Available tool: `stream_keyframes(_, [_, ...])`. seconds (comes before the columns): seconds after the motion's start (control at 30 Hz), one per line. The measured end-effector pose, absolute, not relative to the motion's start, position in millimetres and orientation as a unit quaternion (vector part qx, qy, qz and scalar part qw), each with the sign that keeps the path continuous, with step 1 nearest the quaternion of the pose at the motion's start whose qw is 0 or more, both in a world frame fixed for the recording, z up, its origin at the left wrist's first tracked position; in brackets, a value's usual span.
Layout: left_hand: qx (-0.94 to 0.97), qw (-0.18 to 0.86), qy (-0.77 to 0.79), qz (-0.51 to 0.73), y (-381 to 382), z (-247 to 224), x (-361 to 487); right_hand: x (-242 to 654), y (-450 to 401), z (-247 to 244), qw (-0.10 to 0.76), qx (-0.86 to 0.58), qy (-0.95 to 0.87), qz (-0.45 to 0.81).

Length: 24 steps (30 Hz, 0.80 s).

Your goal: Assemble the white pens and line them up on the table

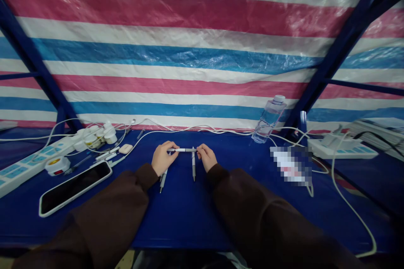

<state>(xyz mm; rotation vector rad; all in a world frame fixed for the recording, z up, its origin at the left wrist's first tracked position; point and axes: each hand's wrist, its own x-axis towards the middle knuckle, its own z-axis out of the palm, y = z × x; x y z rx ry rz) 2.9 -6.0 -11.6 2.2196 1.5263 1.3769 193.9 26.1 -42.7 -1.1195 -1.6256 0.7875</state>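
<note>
A grey and white pen (pixel 183 150) lies crosswise between my two hands in the middle of the blue table. The fingers of my left hand (pixel 165 157) are closed on its left end. At its right end, my right hand (pixel 206 156) pinches it between thumb and fingertips. A second pen (pixel 193 167) points toward me, its far end meeting the crosswise pen beside my right fingers. Another pen (pixel 163 181) sticks out from below my left hand, its upper part hidden by the hand.
To the left are a phone (pixel 75 187), a long power strip (pixel 38 159) with chargers, and a small white case (pixel 125 149). A clear bottle (pixel 269 119) stands at the back right. Another power strip (pixel 347 150) and loose cables (pixel 353 210) lie farther right.
</note>
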Motion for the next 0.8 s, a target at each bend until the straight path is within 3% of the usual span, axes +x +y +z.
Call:
stream_keyframes(0.33, [0.734, 0.072, 0.491, 0.463, -5.4, -9.6, 2.0, 192.3, 27.6, -46.5, 0.474, -0.463, -0.663, 0.348])
stream_keyframes(0.53, [0.675, 0.076, 0.504, 0.534, -4.0, -7.3, 2.9, 190.1, 26.6, -42.0, 0.52, -0.443, -0.636, 0.359])
stream_keyframes(0.67, [0.534, 0.221, 0.5, 0.645, 0.1, -7.2, 4.5, 190.0, 19.8, -30.9, 0.523, -0.416, -0.651, 0.36])
stream_keyframes(0.8, [0.411, 0.41, 0.462, 0.67, 4.1, -9.4, 6.9, 189.6, 13.3, -23.6, 0.52, -0.405, -0.655, 0.369])
